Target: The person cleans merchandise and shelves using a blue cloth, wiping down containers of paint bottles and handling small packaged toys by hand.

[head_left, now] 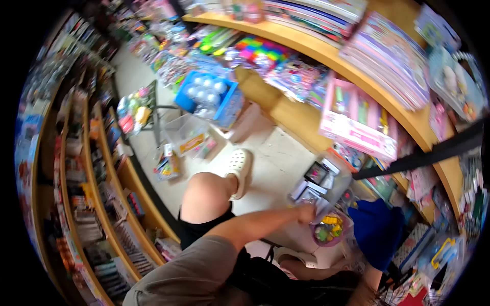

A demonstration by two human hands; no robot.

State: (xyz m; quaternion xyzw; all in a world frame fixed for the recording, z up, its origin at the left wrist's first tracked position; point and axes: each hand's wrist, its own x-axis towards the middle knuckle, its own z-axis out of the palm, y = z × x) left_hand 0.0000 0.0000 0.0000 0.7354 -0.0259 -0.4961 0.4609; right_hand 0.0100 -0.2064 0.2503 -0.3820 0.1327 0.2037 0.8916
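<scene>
My left hand (306,212) reaches out from a grey-brown sleeve and is closed at the near edge of a clear plastic bin (343,176); its fingers are blurred. Small boxed items (317,173), some black and some white, lie in that bin. Just beyond the hand is a round pinkish tub (326,239) with yellow and green small toys. My right forearm (372,278) shows at the bottom right, running up to a dark blue cloth-like thing (375,232). That blue thing hides the right hand, so its fingers cannot be seen.
A blue crate (184,97) of clear round balls stands on the floor beside an open clear box (178,127). Curved wooden shelves (306,41) with books and toys rise at right, and stocked shelves (109,199) line the left. A pink toy box (352,135) and black strap (434,150) are nearby.
</scene>
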